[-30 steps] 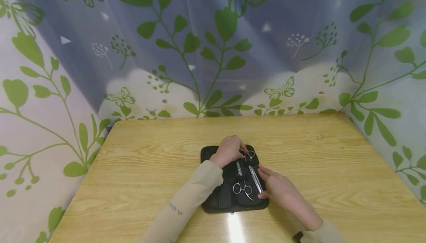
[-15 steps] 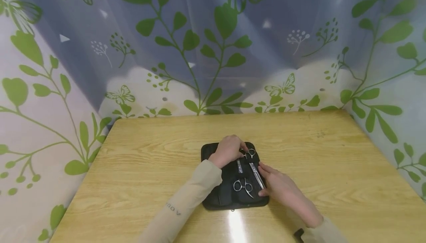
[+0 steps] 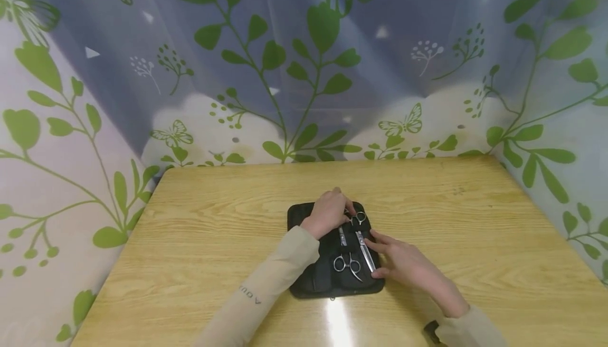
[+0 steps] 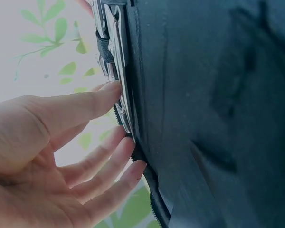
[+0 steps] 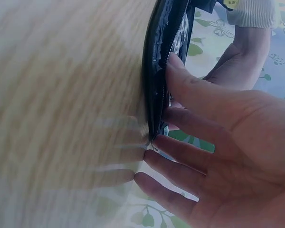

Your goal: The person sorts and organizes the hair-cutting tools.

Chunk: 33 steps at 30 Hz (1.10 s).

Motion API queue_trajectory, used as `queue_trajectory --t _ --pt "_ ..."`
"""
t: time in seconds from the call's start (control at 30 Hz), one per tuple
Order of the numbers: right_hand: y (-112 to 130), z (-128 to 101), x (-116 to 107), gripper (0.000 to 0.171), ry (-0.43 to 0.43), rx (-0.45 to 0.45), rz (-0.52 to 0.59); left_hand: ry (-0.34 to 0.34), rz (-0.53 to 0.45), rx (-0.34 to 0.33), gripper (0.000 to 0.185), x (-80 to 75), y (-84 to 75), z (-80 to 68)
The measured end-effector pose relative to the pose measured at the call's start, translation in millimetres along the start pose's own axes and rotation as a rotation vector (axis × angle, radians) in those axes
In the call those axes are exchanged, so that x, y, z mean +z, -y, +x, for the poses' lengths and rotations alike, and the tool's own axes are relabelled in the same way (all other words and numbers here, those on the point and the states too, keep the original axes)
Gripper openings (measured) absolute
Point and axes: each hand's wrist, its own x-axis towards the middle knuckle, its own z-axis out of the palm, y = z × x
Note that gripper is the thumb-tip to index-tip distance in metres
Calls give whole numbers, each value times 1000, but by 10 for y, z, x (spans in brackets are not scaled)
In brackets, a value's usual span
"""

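An open black zip case (image 3: 325, 281) lies on the table in the head view, holding two pairs of silver scissors. My left hand (image 3: 328, 213) reaches across it and pinches the finger loops of the right-hand scissors (image 3: 367, 257) between thumb and index finger. Those scissors' blades point toward me. The other scissors (image 3: 347, 264) have their loops at the near end and blades partly under a strap. My right hand (image 3: 404, 263) is at the case's right edge, fingers spread and lightly bent, fingertips by the blades. In the right wrist view its thumb (image 5: 176, 66) touches the zipped edge.
A wooden table (image 3: 214, 220) lies under the case. Patterned cloth (image 3: 304, 72) with leaves and butterflies hangs behind it and at both sides. A dark band (image 3: 431, 331) shows at the right wrist.
My right hand's fingers have spread a little, the index fingertip now over the blades, and its wrist has shifted slightly right. My left hand stays at the loops, nearly still.
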Motion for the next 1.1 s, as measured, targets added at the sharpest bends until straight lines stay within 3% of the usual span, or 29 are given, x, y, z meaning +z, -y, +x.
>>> queue_trajectory --t 0.53,0.8,0.93,1.1 --pt "25 26 -24 75 29 18 31 51 53 64 17 -42 45 -23" --pt "27 10 -64 59 51 22 53 73 49 44 24 -11 7 -82" --pt "34 26 -54 46 31 40 88 85 52 38 26 -12 15 -100" --pt "9 119 -68 39 -58 115 147 103 30 62 30 -51 51 -126"
